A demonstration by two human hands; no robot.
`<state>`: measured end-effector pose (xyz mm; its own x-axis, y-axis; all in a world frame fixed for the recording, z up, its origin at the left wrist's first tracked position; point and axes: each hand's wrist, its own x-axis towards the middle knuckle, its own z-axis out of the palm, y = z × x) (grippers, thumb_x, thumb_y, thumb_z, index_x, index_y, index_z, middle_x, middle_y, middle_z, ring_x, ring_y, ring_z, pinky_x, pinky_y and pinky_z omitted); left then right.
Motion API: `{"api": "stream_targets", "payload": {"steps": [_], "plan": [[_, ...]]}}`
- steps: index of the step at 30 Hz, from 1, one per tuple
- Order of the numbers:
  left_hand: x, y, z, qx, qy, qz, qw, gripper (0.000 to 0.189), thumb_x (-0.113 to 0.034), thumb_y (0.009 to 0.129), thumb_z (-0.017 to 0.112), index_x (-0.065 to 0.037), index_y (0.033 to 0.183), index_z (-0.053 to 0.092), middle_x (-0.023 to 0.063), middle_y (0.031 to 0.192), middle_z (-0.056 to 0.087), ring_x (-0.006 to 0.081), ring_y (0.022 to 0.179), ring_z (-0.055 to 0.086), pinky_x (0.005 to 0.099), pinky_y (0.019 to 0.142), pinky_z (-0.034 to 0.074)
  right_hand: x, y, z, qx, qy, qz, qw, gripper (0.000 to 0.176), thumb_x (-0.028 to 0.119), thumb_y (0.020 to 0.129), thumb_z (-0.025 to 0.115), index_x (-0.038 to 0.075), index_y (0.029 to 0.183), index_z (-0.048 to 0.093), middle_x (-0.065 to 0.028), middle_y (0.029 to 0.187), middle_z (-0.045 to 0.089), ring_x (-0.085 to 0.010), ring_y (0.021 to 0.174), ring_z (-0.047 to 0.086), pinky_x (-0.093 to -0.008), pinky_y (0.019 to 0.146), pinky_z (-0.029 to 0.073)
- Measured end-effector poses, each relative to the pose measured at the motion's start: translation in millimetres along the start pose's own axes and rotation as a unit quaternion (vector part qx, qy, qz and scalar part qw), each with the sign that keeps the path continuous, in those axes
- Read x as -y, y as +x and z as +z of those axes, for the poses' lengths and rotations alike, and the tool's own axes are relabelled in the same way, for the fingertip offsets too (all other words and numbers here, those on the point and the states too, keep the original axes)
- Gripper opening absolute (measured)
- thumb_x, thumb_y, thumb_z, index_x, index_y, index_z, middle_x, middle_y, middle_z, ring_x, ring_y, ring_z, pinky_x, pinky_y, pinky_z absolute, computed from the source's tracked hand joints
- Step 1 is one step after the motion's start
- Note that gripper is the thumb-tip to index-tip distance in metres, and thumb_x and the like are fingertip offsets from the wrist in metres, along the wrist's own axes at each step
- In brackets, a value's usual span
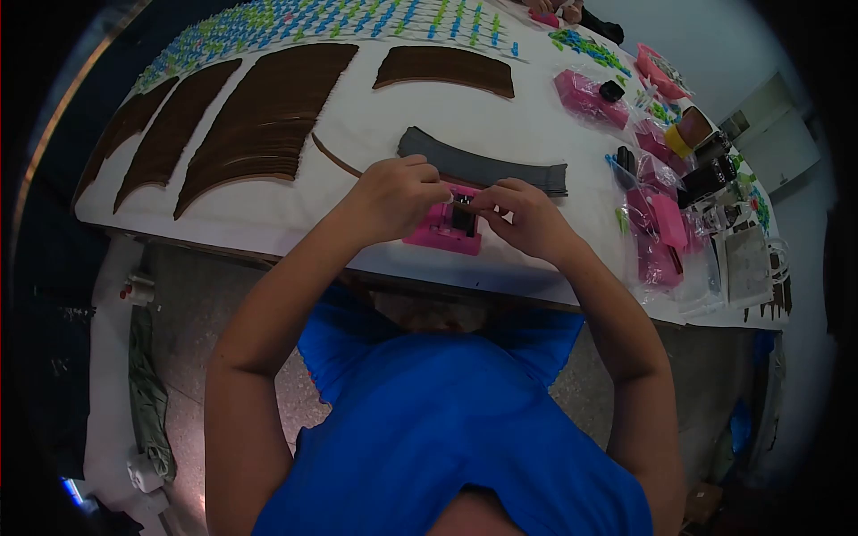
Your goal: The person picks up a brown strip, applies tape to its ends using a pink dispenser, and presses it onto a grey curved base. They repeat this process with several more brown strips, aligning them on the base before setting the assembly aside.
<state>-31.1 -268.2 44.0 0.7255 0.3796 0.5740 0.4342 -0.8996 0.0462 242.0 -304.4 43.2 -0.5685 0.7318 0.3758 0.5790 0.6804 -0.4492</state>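
Observation:
A bright pink device with a black middle part (438,239) lies near the table's front edge, under my fingers. My left hand (398,198) is closed in a pinch above its left side. A thin brown strip (335,159) runs out from behind this hand toward the upper left. From the right, my right hand (529,217) pinches a short brown end of strip over the device's black part. Fingers hide the middle of the strip. Just beyond both hands lies a curved stack of dark grey strips (492,163).
Brown strip stacks (268,116) spread across the left, with another brown stack (444,70) farther back. Rows of blue and green pieces (313,27) cover the far left. Pink plastic-wrapped boxes (590,98) and black items (709,181) crowd the right. Another person's hand (572,11) shows at the far edge.

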Motion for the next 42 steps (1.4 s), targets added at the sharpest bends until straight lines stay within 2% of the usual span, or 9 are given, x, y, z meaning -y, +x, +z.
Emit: {"api": "stream_targets", "payload": {"steps": [3,9,12,23,25,32,34,36,42], "plan": [[-2.3,-1.0,4.7,-0.004,-0.035,-0.004,0.999,0.016,-0.004,0.08,0.072,-0.008,0.095,0.075,0.0078,0.086,0.067,0.0276,0.084,0.065,0.0407,0.07,0.055,1.2,-3.4,-5.6,0.001,0.009,-0.003,1.0,0.026,-0.003,0.086,0.073,0.008,0.11,0.076,-0.0074,0.092,0.07,-0.025,0.087,0.068,-0.0368,0.072,0.056],[-3.8,-0.4,12.9,-0.012,-0.047,-0.001,0.999,0.018,-0.003,0.079,0.072,-0.007,0.096,0.075,0.0082,0.087,0.067,0.0283,0.084,0.066,0.0416,0.071,0.056,2.4,-6.8,-9.9,0.009,0.014,0.017,1.0,0.027,-0.004,0.086,0.072,0.008,0.111,0.077,-0.0086,0.093,0.069,-0.0252,0.085,0.067,-0.0371,0.072,0.055],[-3.6,0.0,13.6,-0.019,-0.034,0.001,0.999,0.012,-0.008,0.08,0.074,-0.012,0.092,0.076,0.0058,0.083,0.065,0.0251,0.085,0.066,0.0397,0.07,0.056,2.8,-8.6,-9.8,0.01,0.017,0.025,1.0,0.027,-0.004,0.087,0.072,0.008,0.111,0.077,-0.0084,0.093,0.069,-0.025,0.085,0.067,-0.0367,0.072,0.055],[-4.2,1.4,11.3,-0.005,-0.04,-0.002,0.999,0.014,-0.007,0.082,0.074,-0.012,0.095,0.077,0.006,0.085,0.067,0.0257,0.085,0.066,0.0405,0.07,0.056,-0.3,-12.2,-8.8,0.009,0.025,0.028,0.999,0.029,-0.005,0.087,0.072,0.009,0.111,0.077,-0.0074,0.094,0.069,-0.0242,0.085,0.067,-0.0361,0.072,0.056],[-4.4,1.5,12.0,-0.005,-0.042,-0.001,0.999,0.015,-0.007,0.081,0.074,-0.012,0.095,0.077,0.0059,0.086,0.067,0.0258,0.085,0.066,0.0406,0.07,0.056,-3.3,-17.6,-10.7,0.015,0.016,0.052,0.998,0.028,-0.005,0.087,0.071,0.009,0.111,0.077,-0.0073,0.094,0.069,-0.0241,0.086,0.067,-0.0356,0.071,0.056],[-5.7,2.1,14.0,-0.008,-0.048,-0.001,0.999,0.016,-0.007,0.08,0.073,-0.012,0.095,0.077,0.0057,0.086,0.067,0.0262,0.086,0.066,0.0399,0.071,0.057,-17.9,-64.1,-47.9,0.005,-0.026,0.032,0.999,0.023,-0.005,0.088,0.069,0.007,0.107,0.075,-0.0073,0.095,0.069,-0.0243,0.089,0.068,-0.0349,0.069,0.055],[-5.8,2.2,14.9,-0.009,-0.05,-0.001,0.999,0.016,-0.007,0.08,0.073,-0.013,0.094,0.077,0.0058,0.086,0.067,0.0261,0.086,0.066,0.0399,0.072,0.057,-20.4,-84.6,-63.2,0.007,-0.037,0.117,0.992,0.021,-0.005,0.087,0.068,0.007,0.103,0.074,-0.0077,0.094,0.069,-0.0247,0.09,0.067,-0.0351,0.07,0.055],[-6.1,3.2,14.0,-0.009,-0.068,0.005,0.998,0.023,0.001,0.077,0.072,-0.008,0.097,0.076,0.009,0.087,0.067,0.0284,0.085,0.066,0.0415,0.071,0.057,-26.9,-104.0,-78.6,0.008,-0.067,0.13,0.989,0.02,-0.006,0.085,0.068,0.005,0.1,0.072,-0.008,0.093,0.068,-0.0254,0.09,0.066,-0.0359,0.072,0.055],[-5.6,6.3,12.4,0.005,-0.067,0.004,0.998,0.022,0.001,0.077,0.073,-0.008,0.096,0.076,0.0086,0.086,0.067,0.0281,0.084,0.066,0.0413,0.073,0.056,-35.6,-134.3,-102.4,-0.002,-0.134,0.141,0.981,0.019,-0.007,0.075,0.069,0.003,0.091,0.067,-0.0088,0.09,0.068,-0.0286,0.089,0.064,-0.0397,0.083,0.053]]}}
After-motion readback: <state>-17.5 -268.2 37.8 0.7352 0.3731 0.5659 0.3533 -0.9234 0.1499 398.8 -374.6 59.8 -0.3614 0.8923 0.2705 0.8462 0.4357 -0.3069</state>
